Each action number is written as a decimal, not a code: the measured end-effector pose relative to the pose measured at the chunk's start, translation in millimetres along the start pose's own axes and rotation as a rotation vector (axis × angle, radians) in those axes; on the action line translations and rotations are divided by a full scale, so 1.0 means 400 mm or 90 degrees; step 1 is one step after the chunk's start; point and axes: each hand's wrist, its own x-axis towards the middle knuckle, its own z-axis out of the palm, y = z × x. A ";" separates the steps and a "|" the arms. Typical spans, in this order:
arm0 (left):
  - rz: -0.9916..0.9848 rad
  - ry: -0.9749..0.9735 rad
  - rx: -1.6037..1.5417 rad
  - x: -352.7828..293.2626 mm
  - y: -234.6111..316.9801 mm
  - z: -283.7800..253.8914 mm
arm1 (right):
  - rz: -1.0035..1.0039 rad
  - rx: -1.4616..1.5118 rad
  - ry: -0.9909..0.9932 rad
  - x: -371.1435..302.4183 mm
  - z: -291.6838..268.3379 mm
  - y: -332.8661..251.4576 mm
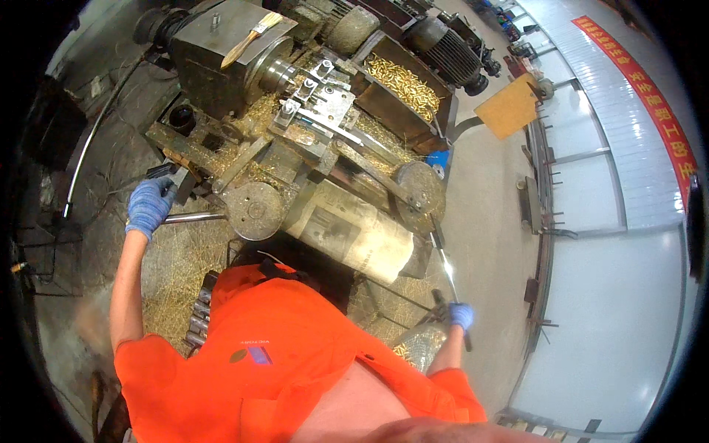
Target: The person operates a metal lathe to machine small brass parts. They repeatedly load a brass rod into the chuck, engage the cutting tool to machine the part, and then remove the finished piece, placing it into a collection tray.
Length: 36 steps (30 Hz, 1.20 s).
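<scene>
My left hand (pixel 150 205), in a blue knit glove, is curled at the left end of the machine. Its fingers hide what they close on; a grey metal piece (pixel 177 177) lies at the fingertips, and a shiny rod (pixel 193 218) runs from beside the hand to a round plate (pixel 253 210). On the right, my gloved right hand (pixel 461 316) grips a long steel lever (pixel 447 267) that reaches to another round plate (pixel 421 192). Between and beyond my hands stands a lathe-like machine with a chuck (pixel 277 74) and a tool slide (pixel 322 102).
A metal bin (pixel 395 122) of small brass parts stands behind the slide. A brush (pixel 251 40) lies on the headstock. Brass shavings (pixel 177 273) cover the floor and machine. Near my right forearm is a clear bag (pixel 421 347) with brass parts. A motor (pixel 443 52) sits at the back.
</scene>
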 end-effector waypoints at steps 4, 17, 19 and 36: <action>0.009 0.011 -0.005 0.000 0.002 -0.002 | 0.037 0.041 -0.022 -0.002 0.017 0.009; 0.041 0.025 -0.008 0.029 0.006 0.021 | -0.048 -0.023 -0.095 0.052 0.113 0.103; 0.025 0.019 -0.012 0.011 -0.008 0.016 | -0.028 0.020 -0.021 -0.024 0.025 -0.028; -0.227 0.043 -0.339 -0.056 -0.132 0.076 | -0.132 0.025 0.254 0.296 -0.215 -0.470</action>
